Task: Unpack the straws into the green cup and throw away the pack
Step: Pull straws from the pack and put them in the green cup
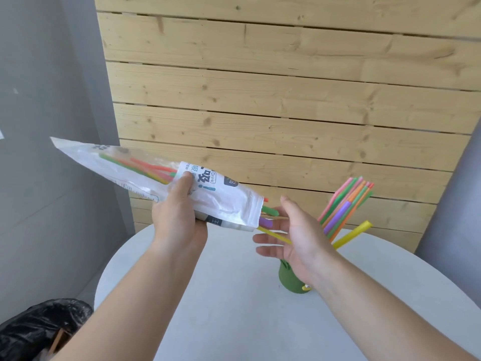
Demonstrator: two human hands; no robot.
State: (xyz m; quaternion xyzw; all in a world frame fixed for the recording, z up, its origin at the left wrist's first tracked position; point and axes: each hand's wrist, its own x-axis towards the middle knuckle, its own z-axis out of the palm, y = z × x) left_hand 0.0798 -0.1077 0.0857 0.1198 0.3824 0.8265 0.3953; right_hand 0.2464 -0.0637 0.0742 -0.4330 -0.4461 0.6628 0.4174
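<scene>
The left hand (179, 220) grips the white plastic pack (229, 196) around its middle, thumb on top, holding it in the air with the open end tilted down to the right. The right hand (294, 238) is spread wide and holds nothing, its palm at that open end, where green, purple and yellow straw tips (269, 211) poke out. The green cup (287, 280) stands on the white counter (234, 295), partly hidden behind the right wrist, with a bunch of coloured straws (343, 204) leaning out to the right. A black bin bag (39, 324) sits near left.
</scene>
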